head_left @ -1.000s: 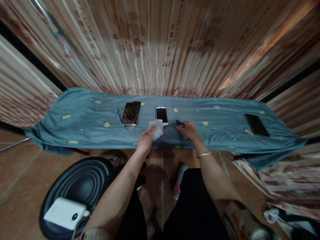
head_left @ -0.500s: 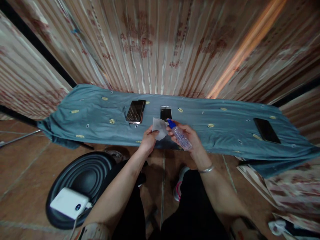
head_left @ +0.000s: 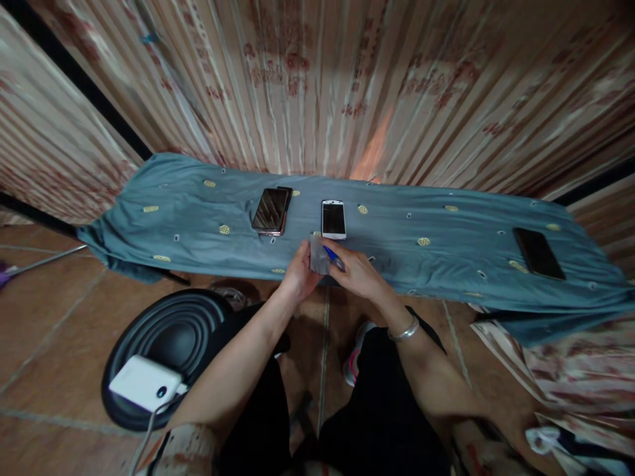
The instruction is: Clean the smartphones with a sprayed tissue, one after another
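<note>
My left hand (head_left: pixel 300 274) holds a thin whitish wipe (head_left: pixel 318 256) near the front edge of the cloth. Close against it, my right hand (head_left: pixel 358 270) is closed around a spray bottle (head_left: pixel 333 256); only its blue top shows, pointing at the wipe, and the clear body is hidden by the hand. Just beyond both hands a white phone (head_left: pixel 334 219) with a dark screen lies face up. To its left rests a stack of dark phones (head_left: pixel 272 211). Far to the right lies another black phone (head_left: pixel 538 254).
A blue-green cloth (head_left: pixel 198 211) with yellow prints covers the long narrow surface. Pleated curtains (head_left: pixel 297 86) hang behind it. At lower left, a white power bank (head_left: pixel 147 383) with a cable sits on a black round stool (head_left: pixel 169 317). My legs are below.
The spray bottle has turned and come over to the wipe, its body now covered by my right hand. Both hands are closer together, and the white phone shows in full.
</note>
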{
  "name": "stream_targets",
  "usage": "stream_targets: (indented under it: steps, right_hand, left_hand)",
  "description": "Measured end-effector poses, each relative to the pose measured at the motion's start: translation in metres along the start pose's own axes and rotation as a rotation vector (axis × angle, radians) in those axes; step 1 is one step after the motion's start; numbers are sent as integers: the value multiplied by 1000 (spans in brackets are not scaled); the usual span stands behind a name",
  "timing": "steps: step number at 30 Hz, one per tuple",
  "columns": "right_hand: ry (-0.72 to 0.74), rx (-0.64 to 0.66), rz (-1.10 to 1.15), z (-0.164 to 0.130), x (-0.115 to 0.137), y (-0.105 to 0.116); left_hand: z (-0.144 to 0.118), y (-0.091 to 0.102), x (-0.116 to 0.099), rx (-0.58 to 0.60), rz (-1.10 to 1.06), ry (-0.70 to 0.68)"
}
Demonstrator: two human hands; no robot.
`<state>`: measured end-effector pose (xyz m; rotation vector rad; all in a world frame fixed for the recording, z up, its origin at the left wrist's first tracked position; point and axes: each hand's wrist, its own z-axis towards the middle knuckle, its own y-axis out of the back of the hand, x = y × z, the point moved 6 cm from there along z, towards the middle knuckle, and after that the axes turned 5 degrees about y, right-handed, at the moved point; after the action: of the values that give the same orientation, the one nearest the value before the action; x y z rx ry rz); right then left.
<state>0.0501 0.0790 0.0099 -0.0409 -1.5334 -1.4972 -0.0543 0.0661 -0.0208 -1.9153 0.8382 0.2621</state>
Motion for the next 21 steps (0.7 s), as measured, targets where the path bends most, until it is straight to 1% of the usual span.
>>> stream_targets:
  steps: [4,7,14,17,21]
  right_hand:
    - [2,22,-74,2,-4,-2]
    - [7,25,-77,1,-4,-1]
    - [51,43,7,1,-1,-4]
    - [26,33,50,1,-5,-4]
    - [3,63,67,0,-7,-5]
  left_hand:
    - [1,1,6,4,-24,27]
    - [2,3,7,0,-30,24]
    - [4,7,9,-23,-41,57]
    - [4,8,8,-44,-46,50]
    - [3,6,9,-27,-41,56]
